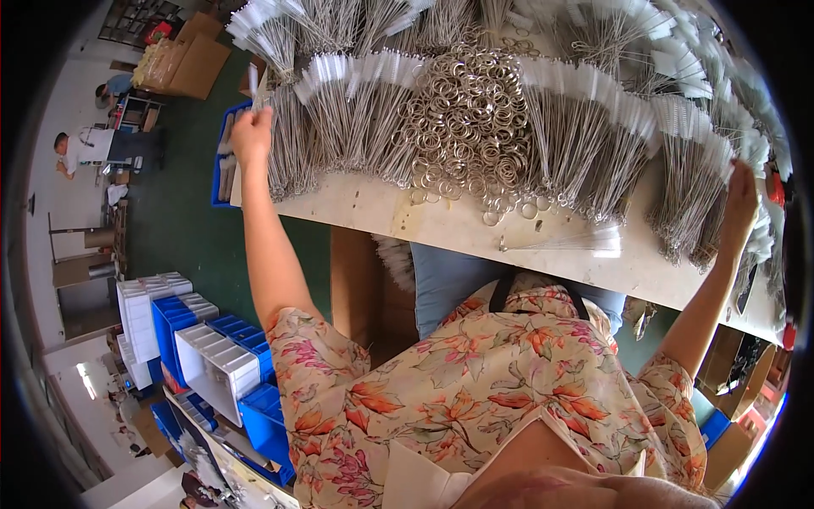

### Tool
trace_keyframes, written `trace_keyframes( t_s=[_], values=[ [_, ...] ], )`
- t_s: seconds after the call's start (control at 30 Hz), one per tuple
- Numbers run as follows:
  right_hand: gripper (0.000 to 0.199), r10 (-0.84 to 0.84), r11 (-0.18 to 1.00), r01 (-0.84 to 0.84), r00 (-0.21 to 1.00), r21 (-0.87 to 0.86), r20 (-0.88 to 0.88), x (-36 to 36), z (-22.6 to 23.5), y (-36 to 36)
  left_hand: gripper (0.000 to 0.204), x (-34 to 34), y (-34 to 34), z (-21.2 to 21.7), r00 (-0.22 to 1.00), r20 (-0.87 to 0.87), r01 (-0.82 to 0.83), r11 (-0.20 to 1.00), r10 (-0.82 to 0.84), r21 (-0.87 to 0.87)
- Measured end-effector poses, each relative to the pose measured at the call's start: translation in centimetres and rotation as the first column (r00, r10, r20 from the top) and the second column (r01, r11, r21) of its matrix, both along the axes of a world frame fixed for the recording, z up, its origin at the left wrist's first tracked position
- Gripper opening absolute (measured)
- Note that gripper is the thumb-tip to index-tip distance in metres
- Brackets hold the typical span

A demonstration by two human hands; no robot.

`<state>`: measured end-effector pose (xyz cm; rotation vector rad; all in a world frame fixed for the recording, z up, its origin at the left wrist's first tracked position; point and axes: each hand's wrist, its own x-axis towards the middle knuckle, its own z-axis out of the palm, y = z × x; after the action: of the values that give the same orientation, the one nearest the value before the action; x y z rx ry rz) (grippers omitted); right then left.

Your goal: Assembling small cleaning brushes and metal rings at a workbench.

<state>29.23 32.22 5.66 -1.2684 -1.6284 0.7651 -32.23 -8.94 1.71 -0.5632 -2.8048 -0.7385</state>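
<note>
Left hand (251, 136) pinching a white-tipped wire brush (253, 85) above the left brush bundles (292, 153), right hand (740, 204) spread flat on bundles (691, 195) at the table's (441, 229) right edge.

I see my left hand (252, 136) raised at the far left edge of the pale surface (441, 229), fingers closed around a thin white-tipped wire brush (253, 81) that stands nearly upright. Just beside it lie fanned bundles of the same long twisted-wire brushes with white bristle tips (339, 110), tips pointing away from me. My right hand (740, 204) reaches far right and rests on another bundle of wire brushes (691, 182), which lies slanted near the surface's edge, stems toward me.
</note>
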Motion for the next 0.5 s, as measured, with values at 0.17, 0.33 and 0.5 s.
trace_keyframes(
  t_s=[0.17,0.33,0.5],
  values=[
    [0.034,-0.151,0.988,0.1,0.72,0.114,0.677,5.3,-2.9,-2.0,0.033,-0.4,3.8,-4.8,0.965,0.11,0.257,0.932,-0.236,-0.254],
    [0.028,-0.088,0.989,0.127,0.92,-0.078,0.382,2.3,-3.2,-2.0,0.029,-3.6,-1.5,-4.1,0.959,0.188,0.246,0.953,-0.212,-0.179],
    [0.027,-0.165,0.986,0.158,0.957,0.05,0.24,5.8,-0.3,-2.2,0.027,-2.3,-0.5,-1.7,0.97,-0.088,0.227,0.973,-0.229,-0.031]
  ],
)
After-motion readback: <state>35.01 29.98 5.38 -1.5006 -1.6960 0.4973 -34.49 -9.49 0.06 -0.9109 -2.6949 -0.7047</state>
